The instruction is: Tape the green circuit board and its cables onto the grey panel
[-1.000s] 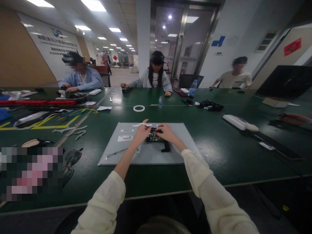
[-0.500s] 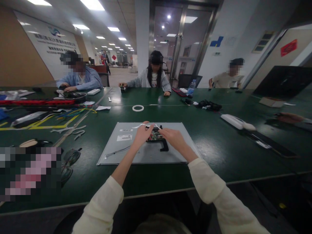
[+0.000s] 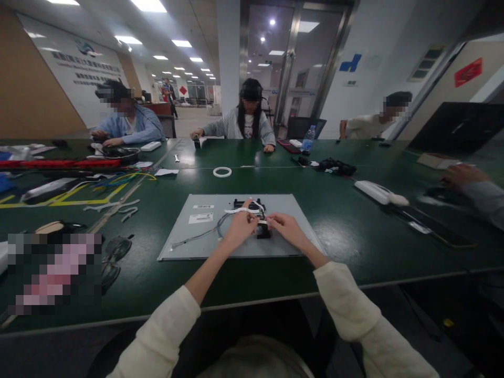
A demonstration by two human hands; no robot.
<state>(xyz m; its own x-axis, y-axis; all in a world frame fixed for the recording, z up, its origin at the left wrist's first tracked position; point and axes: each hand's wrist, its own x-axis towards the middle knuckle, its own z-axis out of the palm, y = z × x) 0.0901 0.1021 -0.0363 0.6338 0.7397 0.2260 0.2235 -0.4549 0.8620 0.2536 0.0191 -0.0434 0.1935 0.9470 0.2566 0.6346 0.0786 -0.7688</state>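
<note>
A grey flat panel (image 3: 205,239), apparently the back of a screen, lies in front of me with paper labels and a black bracket (image 3: 263,231) on it. Over the bracket, a small circuit board (image 3: 260,214) is held tilted, mostly hidden by fingers. My left hand (image 3: 241,226) is closed at its left edge, and my right hand (image 3: 284,226) pinches its right side. A white flat strip (image 3: 241,210), apparently a ribbon cable, curves by the left fingers. A thin grey cable (image 3: 197,239) runs across the panel on the left.
A roll of white tape (image 3: 222,172) lies beyond the panel. Glasses (image 3: 114,257) and white strips (image 3: 112,206) are to the left. A white long-bodied device (image 3: 372,192) sits to the right, near a co-worker's hand (image 3: 466,176). Other people sit across the green table (image 3: 346,252).
Both hands have come closer to me, and the circuit board has gone from nearly flat to tilted. More of the bracket and the grey cable now shows.
</note>
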